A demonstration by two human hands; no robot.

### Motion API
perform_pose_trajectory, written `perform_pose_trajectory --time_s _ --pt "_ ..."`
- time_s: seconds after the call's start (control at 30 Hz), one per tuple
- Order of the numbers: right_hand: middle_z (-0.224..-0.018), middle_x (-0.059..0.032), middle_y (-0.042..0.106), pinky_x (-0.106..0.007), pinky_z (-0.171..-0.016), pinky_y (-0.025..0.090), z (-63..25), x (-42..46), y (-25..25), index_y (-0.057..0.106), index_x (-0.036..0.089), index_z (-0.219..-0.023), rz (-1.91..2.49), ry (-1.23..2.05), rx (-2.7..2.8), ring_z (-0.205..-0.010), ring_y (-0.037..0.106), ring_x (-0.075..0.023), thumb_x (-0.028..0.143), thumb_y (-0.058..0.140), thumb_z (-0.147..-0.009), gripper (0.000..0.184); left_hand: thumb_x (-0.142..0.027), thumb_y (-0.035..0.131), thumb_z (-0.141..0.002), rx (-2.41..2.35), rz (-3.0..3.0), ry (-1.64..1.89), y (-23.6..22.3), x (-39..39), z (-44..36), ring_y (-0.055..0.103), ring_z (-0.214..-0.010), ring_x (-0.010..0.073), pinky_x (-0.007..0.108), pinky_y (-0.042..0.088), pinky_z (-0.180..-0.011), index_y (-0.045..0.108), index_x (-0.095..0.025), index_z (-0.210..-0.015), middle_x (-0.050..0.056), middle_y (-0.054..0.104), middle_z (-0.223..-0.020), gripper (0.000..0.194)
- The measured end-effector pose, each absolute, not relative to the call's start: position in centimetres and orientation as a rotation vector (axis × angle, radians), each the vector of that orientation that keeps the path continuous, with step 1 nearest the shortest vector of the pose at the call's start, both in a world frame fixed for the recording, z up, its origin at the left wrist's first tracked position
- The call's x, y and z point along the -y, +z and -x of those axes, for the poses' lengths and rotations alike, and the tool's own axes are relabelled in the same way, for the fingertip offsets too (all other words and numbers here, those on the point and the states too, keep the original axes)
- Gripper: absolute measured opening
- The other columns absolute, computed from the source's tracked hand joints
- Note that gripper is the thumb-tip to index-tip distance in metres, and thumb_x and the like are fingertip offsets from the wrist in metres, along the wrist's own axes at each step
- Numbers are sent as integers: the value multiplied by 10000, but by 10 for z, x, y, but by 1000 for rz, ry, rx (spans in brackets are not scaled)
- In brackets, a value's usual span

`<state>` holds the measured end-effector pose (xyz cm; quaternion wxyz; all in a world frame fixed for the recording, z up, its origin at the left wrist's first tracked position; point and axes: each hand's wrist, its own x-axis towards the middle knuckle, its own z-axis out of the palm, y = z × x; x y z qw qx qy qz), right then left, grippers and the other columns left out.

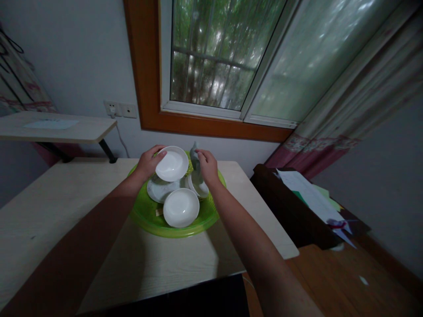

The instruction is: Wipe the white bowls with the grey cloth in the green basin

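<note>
My left hand (148, 164) grips a white bowl (172, 164) by its left rim, thumb on the inside edge, tilted so its hollow faces me. In my right hand (208, 167) a grey-green cloth (194, 155) is pinched and hangs down beside the bowl. Both hands are over a bright green basin (178, 232) on the table. Inside the basin, a second white bowl (181, 208) lies nearest me, a patterned plate (158, 189) is partly hidden behind it, and more white bowls (199, 187) sit tilted under my right hand.
The basin stands on a pale wooden table (109, 264). A raised shelf (56, 125) is at the left, with a sheet of paper on it. Behind are a wall socket (120, 109) and a window (214, 57). Papers (310, 196) lie on dark furniture at the right.
</note>
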<state>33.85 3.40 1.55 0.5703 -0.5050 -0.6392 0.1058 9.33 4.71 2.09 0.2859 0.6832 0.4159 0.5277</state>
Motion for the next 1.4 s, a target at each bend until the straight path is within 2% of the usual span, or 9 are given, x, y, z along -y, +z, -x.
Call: perform_pose_trajectory --time_s 0.17,0.37,0.53,0.8,1.0,1.13,1.2,1.27,1.4 --pt "-1008 -90 756 -337 -917 517 -341 -38 12 757 172 -964 1194 250 1460 -958 686 -209 399 527 -967 323 -565 579 -867 -1107 -1827 1410 20 -48 -93 630 -1093 263 358 492 -958 697 -171 -1172 89 712 -1197 512" --pt "-1031 -63 718 -331 -885 524 -343 -43 8 679 187 -1037 1140 227 1390 -918 654 -186 253 570 -891 194 -559 589 -871 -1064 -1802 1396 17 -52 -92 638 -1064 255 357 503 -921 696 -161 -1173 83 716 -1168 510" --pt "-1072 -74 651 -346 -910 527 -341 -41 9 580 204 -1159 1042 155 1413 -969 627 -188 146 544 -849 318 -568 594 -874 -1018 -1810 1373 17 -52 -92 641 -1063 251 349 503 -919 698 -158 -1176 84 717 -1170 519" --pt "-1016 -44 563 -379 -958 523 -327 -23 22 594 226 -889 754 252 1621 -1089 653 -205 124 514 -875 131 -590 584 -876 -1002 -1866 1339 19 -50 -93 642 -1080 249 348 503 -940 693 -155 -1194 97 714 -1209 550" --pt "-1168 -78 591 -419 -1033 491 -324 -13 25 583 227 -858 772 381 1759 -1226 593 -239 200 589 -887 39 -600 561 -874 -1092 -1849 1368 20 -51 -93 644 -1070 241 340 497 -951 693 -162 -1164 83 726 -1178 542" --pt "-1174 -87 615 -404 -1049 481 -323 -13 25 649 217 -839 808 406 1805 -1166 599 -214 314 574 -959 172 -591 567 -874 -1103 -1827 1402 20 -50 -94 647 -1043 233 326 503 -913 691 -157 -1160 82 727 -1163 534" --pt "-1149 -82 617 -385 -1017 504 -322 -18 21 644 220 -867 819 397 1727 -1135 606 -206 332 604 -943 141 -583 573 -874 -1093 -1822 1393 21 -49 -94 651 -1022 229 322 507 -890 688 -150 -1168 88 726 -1162 536" --pt "-1155 -76 619 -362 -967 534 -321 -24 15 621 229 -978 861 413 1648 -1118 614 -203 321 668 -886 138 -577 576 -877 -1080 -1840 1384 22 -47 -94 654 -1021 227 321 508 -888 689 -146 -1172 91 727 -1162 534" --pt "-1206 -88 665 -339 -898 545 -322 -30 9 587 216 -1196 1051 439 1637 -1003 661 -197 319 696 -860 367 -562 566 -892 -1049 -1916 1395 25 -44 -95 655 -1052 227 319 516 -891 684 -155 -1194 96 718 -1203 520"
